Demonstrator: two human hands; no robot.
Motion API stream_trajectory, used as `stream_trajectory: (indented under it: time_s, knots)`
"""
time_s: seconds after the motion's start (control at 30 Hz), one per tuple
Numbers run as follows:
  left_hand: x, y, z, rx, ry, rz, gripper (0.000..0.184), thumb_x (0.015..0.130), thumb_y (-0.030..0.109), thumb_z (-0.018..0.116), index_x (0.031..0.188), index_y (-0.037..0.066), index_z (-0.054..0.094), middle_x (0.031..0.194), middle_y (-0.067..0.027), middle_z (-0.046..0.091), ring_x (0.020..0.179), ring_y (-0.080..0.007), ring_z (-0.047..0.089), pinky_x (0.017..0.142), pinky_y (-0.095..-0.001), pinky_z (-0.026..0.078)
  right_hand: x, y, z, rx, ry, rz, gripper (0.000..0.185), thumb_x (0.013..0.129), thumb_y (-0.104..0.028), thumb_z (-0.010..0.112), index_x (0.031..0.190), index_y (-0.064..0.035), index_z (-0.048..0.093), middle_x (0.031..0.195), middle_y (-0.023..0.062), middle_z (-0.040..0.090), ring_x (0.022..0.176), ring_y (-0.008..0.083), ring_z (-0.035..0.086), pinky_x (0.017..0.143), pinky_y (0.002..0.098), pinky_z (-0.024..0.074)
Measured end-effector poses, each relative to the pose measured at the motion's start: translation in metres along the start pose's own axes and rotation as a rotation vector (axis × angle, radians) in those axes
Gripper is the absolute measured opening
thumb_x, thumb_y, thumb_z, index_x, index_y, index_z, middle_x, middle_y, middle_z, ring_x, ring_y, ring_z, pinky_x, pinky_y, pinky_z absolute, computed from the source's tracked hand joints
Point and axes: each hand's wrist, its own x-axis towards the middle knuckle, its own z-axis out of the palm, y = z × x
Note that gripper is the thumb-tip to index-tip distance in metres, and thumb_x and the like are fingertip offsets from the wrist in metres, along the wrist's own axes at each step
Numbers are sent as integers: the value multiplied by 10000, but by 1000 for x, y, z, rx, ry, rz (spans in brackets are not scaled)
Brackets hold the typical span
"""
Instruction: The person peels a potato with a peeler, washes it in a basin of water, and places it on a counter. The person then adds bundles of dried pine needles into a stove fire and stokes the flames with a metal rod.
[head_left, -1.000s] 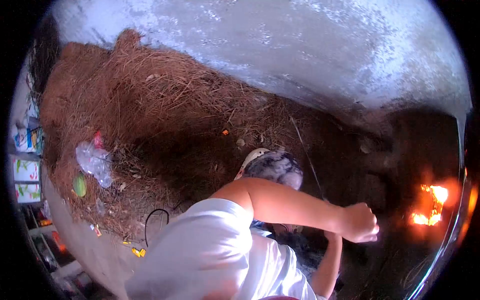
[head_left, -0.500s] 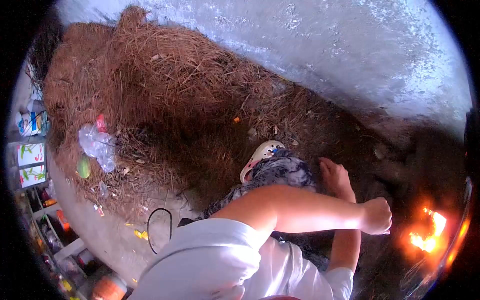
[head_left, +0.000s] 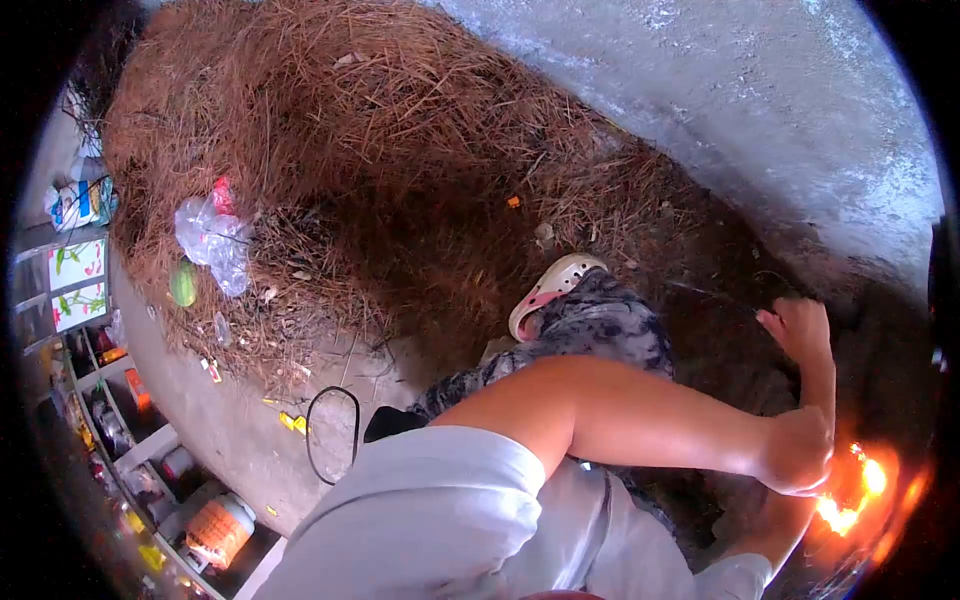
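My left hand (head_left: 797, 450) is closed in a fist beside the flames (head_left: 848, 497), its arm reaching across in front of my right forearm. What it holds, if anything, is hidden. Further up, my right hand (head_left: 800, 328) is bent at the wrist over the dark ground, its fingers curled and slightly blurred. I cannot make out anything in them; a faint thin strand shows to their left. A large heap of dry brown pine needles (head_left: 400, 110) lies ahead. My foot, in a cream clog (head_left: 550, 290), rests at the heap's near edge.
A rough grey wall (head_left: 780, 110) rises behind the heap. Left of it lie a clear plastic bag (head_left: 215, 245), a green striped oval thing (head_left: 183, 284) and a black loop (head_left: 332, 435). Shelves with goods (head_left: 150, 450) line the far left, including an orange-and-white container (head_left: 220, 530).
My right hand has moved right, away from my knee. The left fist is now closer to the flames and overlaps my right forearm. The view has shifted slightly.
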Motion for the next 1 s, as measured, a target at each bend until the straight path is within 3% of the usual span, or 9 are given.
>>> stream_trajectory:
  time_s: [0.07, 0.1, 0.17, 0.33, 0.57, 0.77, 1.0]
  knots:
    - [10, 10, 23, 31, 70, -5, 206, 732, 231, 527, 589, 88, 565, 571, -66, 567, 514, -243, 549, 492, -405, 397, 23, -10, -6, -105, -40, -101, 401, 768, -386, 588, 566, -43, 539, 531, 172, 516, 532, 366, 524, 509, 430, 412]
    - [25, 18, 65, -88, 376, -248, 198, 722, 240, 538, 588, 95, 560, 572, -60, 552, 523, -245, 528, 505, -393, 398, 37, -16, -6, -112, -58, -146, 419, 773, -411, 572, 559, -51, 544, 527, 170, 515, 532, 364, 522, 512, 434, 411]
    - [35, 18, 82, -204, 692, -495, 192, 713, 248, 548, 588, 103, 555, 573, -54, 536, 531, -246, 508, 519, -382, 398, 64, -32, -8, -120, -79, -203, 439, 777, -436, 556, 552, -60, 550, 524, 168, 513, 533, 363, 520, 516, 438, 409]
    - [42, 8, 37, -541, 458, -41, 141, 649, 241, 570, 589, 116, 550, 610, -66, 529, 568, -252, 497, 549, -399, 381, 115, -88, -20, 28, -213, -356, 523, 807, -498, 480, 586, -33, 573, 578, 166, 540, 609, 362, 542, 553, 460, 410]
    - [46, 23, 24, -528, 327, 58, 138, 671, 249, 555, 644, 116, 575, 669, -78, 552, 625, -245, 518, 562, -397, 393, 130, -146, -21, -66, -524, -383, 532, 796, -534, 472, 658, -44, 624, 661, 153, 588, 685, 350, 577, 602, 447, 443]
    - [38, 24, 10, -310, 133, 6, 151, 691, 256, 543, 691, 115, 597, 720, -89, 572, 673, -240, 535, 574, -395, 403, 118, -120, -28, -161, -454, -267, 524, 790, -548, 472, 683, -64, 641, 681, 140, 600, 698, 351, 578, 627, 445, 448]
    - [33, 29, -8, 34, -193, -65, 179, 713, 263, 528, 746, 115, 622, 780, -101, 595, 729, -233, 556, 587, -393, 416, 72, -23, -55, -128, -108, 37, 535, 808, -512, 475, 656, -12, 593, 671, 186, 562, 657, 366, 548, 584, 440, 407]
